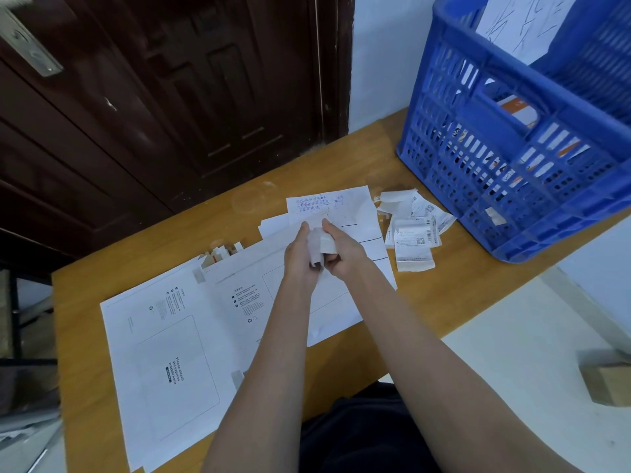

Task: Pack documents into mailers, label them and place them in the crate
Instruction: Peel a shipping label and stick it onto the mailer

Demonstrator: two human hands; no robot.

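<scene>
Two white mailers lie flat on the wooden table: one at the near left (164,353) and one in the middle (249,291) under my forearms. My left hand (300,254) and my right hand (341,249) meet above the middle mailer, and both grip a small white label slip (319,245) between them. Handwritten documents (327,208) lie just beyond my hands. A pile of printed shipping labels (415,230) sits to the right. The blue plastic crate (519,131) stands at the back right with mailers inside it.
A dark wooden door (170,97) stands behind the table. The table's right edge (495,312) runs close to the crate. A small cardboard box (607,380) lies on the floor at the right. Small white and red pieces (222,254) lie behind the mailers.
</scene>
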